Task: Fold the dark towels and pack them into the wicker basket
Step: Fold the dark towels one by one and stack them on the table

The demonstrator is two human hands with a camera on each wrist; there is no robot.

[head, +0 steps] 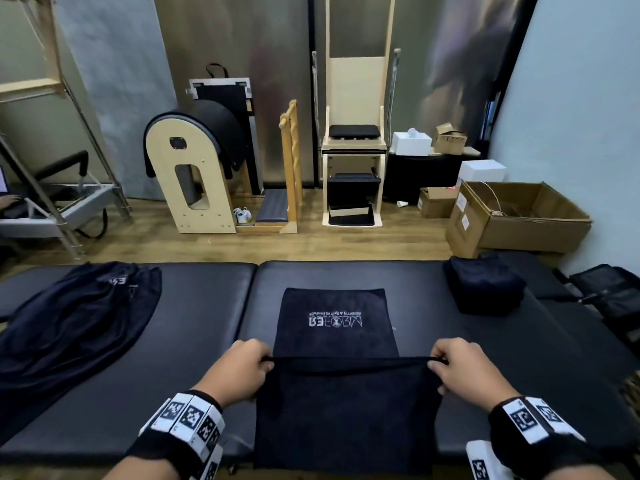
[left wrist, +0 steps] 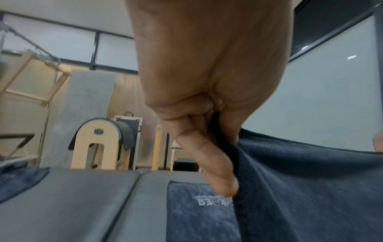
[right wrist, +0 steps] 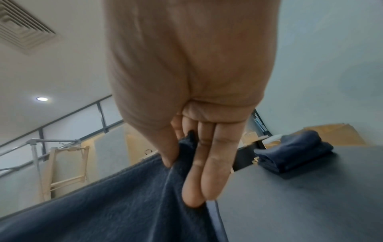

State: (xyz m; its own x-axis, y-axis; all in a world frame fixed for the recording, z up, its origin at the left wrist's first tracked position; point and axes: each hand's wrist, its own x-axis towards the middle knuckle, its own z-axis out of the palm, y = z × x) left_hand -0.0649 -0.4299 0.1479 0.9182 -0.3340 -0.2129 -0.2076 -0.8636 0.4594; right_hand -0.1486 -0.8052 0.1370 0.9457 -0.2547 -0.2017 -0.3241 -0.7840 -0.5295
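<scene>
The left hand and right hand each pinch a near corner of the dark towel, lifted at 6 o'clock on the table. To fold well, I'd carry both corners level toward 12 o'clock, onto the far edge. The right wrist view shows the folded towel as stacked layers; no basket is clearly visible.
</scene>
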